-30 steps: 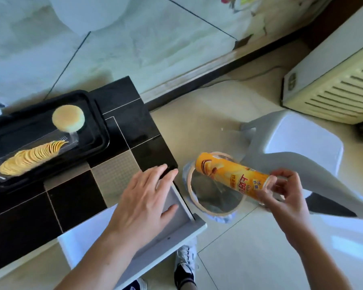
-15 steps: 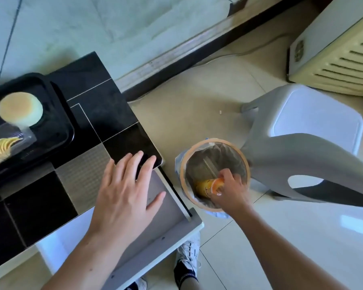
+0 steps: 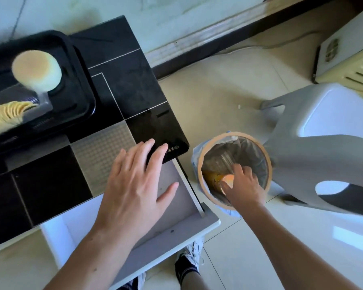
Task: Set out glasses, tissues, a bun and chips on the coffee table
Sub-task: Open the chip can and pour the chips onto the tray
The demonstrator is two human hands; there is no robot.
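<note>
A pale round bun [image 3: 37,70] and a row of chips [image 3: 6,116] in a clear plastic sleeve lie on a black tray [image 3: 83,80] at the left of the black tiled coffee table [image 3: 130,80]. My left hand [image 3: 134,183] hovers flat, fingers spread, over the table's corner and its pulled-out white drawer [image 3: 176,222]. My right hand [image 3: 242,185] reaches into a small lined waste bin [image 3: 264,151] on the floor, fingers on the end of the yellow chip can [image 3: 215,178], which lies inside the bin. No glasses or tissues are in view.
A grey plastic stool [image 3: 323,130] stands right of the bin, almost touching it. A cream appliance with vents [image 3: 348,65] sits at the back right by the wall's dark skirting. My shoes [image 3: 189,260] show below the drawer on the tiled floor.
One second ago my right hand held the chip can above the bin; it has since lowered the can into the bin. The view shifted slightly. My left hand stayed over the table corner.
</note>
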